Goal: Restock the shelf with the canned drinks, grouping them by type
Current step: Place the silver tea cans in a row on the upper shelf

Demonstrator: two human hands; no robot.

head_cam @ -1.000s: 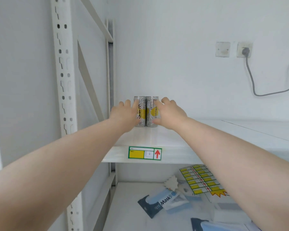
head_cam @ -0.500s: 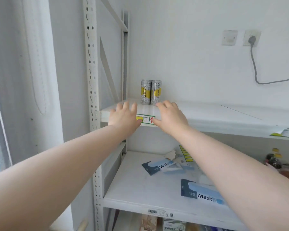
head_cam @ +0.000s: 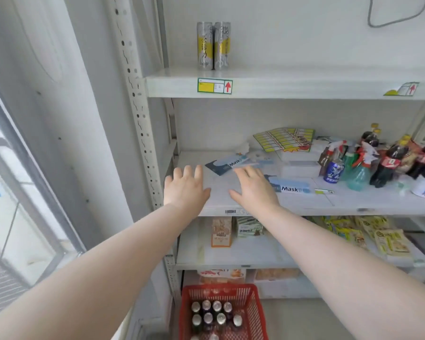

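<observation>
Head view: both bare arms reach toward a white rack, the hands side by side in front of its middle shelf (head_cam: 353,204).
Left hand (head_cam: 185,186): empty, palm down, fingers straight and slightly spread, beside the rack's post (head_cam: 138,114).
Right hand (head_cam: 254,187): empty, palm down, fingers straight, just beside a mask pack (head_cam: 290,187).
Contact: I cannot tell whether either hand touches the middle shelf.
Yellow cans (head_cam: 213,45): two, silver and yellow, upright and touching each other at the left end of the top shelf (head_cam: 304,84), above a yellow tag (head_cam: 214,85) on its edge.
Basket (head_cam: 187,315): red, on the floor at the rack's foot, below the hands.
Dark cans (head_cam: 216,312): upright in the basket, silver lids showing.
Middle shelf, right: a blue can (head_cam: 333,171), a spray bottle (head_cam: 358,173) and soda bottles (head_cam: 388,163).
Lower shelf (head_cam: 243,253): cartons (head_cam: 221,231) and yellow snack bags (head_cam: 378,236).
</observation>
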